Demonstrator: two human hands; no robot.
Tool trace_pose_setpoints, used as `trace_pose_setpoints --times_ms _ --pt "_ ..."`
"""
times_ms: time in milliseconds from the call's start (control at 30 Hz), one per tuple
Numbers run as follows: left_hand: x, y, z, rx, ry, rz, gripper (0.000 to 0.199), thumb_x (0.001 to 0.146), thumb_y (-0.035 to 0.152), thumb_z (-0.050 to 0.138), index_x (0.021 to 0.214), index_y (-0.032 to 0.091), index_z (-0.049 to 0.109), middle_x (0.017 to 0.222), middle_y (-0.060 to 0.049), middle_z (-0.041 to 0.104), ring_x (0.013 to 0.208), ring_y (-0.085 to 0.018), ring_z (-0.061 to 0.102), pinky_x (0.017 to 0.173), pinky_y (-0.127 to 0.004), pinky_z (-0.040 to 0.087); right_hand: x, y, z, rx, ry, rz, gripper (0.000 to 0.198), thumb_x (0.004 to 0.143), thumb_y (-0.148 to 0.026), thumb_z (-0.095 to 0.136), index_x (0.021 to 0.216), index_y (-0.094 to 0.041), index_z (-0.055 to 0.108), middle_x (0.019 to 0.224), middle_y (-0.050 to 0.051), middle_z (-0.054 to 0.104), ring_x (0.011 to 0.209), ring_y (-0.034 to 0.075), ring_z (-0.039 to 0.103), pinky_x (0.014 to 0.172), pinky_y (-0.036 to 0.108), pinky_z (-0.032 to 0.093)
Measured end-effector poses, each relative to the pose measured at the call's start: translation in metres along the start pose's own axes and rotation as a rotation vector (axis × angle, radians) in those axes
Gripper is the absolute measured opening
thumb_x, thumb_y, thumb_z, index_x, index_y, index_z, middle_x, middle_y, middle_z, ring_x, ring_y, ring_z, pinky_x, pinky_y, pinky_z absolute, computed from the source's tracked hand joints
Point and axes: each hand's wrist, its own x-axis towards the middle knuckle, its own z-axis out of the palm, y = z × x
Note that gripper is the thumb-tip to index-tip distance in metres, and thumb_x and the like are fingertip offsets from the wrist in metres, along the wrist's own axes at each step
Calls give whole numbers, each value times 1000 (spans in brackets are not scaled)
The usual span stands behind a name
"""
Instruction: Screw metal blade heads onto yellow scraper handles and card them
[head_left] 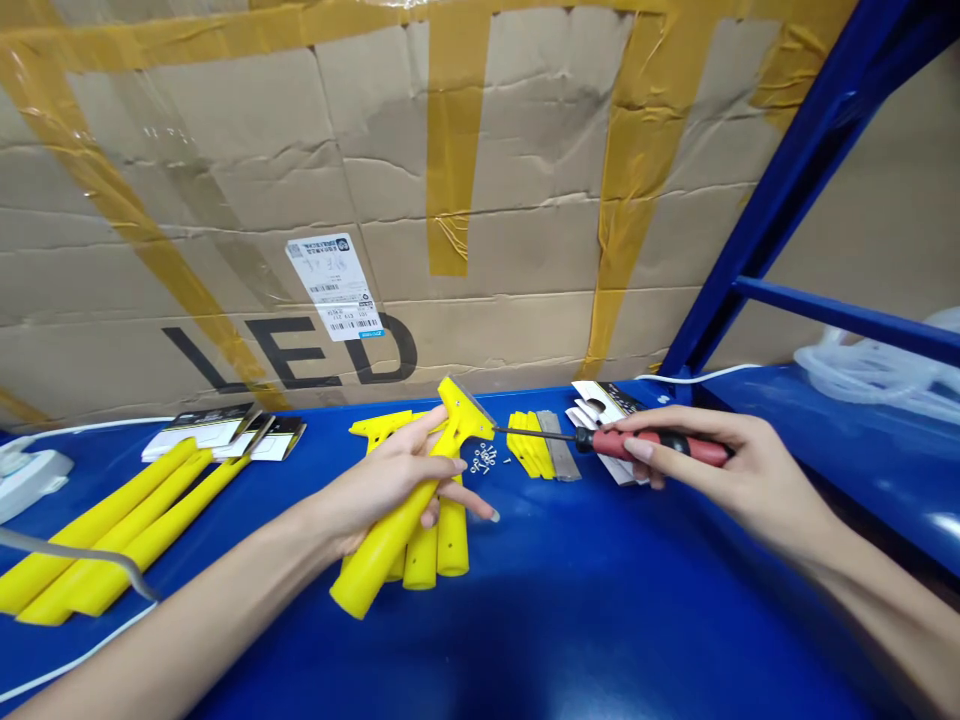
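Observation:
My left hand (pixel 409 470) is closed around the handle of a yellow scraper (pixel 397 530), its head tilted up and a thin metal blade edge showing along the top. In my right hand (pixel 720 480) is a screwdriver (pixel 637 443) with a red and black handle. The shaft points left, its tip at or close to the scraper head; whether they touch I cannot tell. Behind and below my left hand lie several more yellow scraper handles (pixel 452 540). Small screws and nuts (pixel 484 460) lie in a loose pile just right of the held scraper.
Yellow plastic strips (pixel 525 445) and grey metal blades (pixel 559 447) lie between the hands. Printed cards (pixel 600 405) sit behind the screwdriver. At left are yellow scrapers (pixel 142 530) with cards and a cable (pixel 82 550). A large carton (pixel 525 200) and blue frame (pixel 750 200) rise behind.

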Motion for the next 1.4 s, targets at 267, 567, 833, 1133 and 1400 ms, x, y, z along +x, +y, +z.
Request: trace_pose_setpoints --times_ms 267,567,833,1133,1400 --pt "-2 3 1 50 -51 -29 93 89 9 60 160 23 3 91 -7 72 46 -9 64 36 -14 35 0 2 5 38 -14 -41 26 79 -47 77 91 -24 80 80 7 75 62 19 64 54 33 53" --pt "-4 2 8 142 -92 17 85 93 15 59 160 18 7 85 -12 73 69 -20 76 39 -12 37 0 4 8 21 21 147 44 85 -63 63 102 -23 71 70 3 66 47 13 52 38 24 37" --pt "-8 1 21 24 30 85 88 91 11 62 160 33 13 137 -19 57 75 -21 78 55 -21 59 -5 -2 12 -43 219 -148 36 79 -46 77 105 -28 60 102 6 69 69 18 66 61 30 55" --pt "-13 -5 36 -24 84 116 86 92 10 61 162 28 13 152 -23 45 86 -26 78 73 -23 64 -5 4 9 -71 258 -378 33 77 -36 78 103 -27 59 97 3 65 66 15 64 55 27 55" --pt "-11 -12 42 -12 82 33 95 95 10 57 161 22 -9 144 -30 52 84 -26 78 74 -25 63 -5 3 4 71 216 -297 31 80 -37 76 106 -27 63 97 2 70 55 12 63 48 26 53"
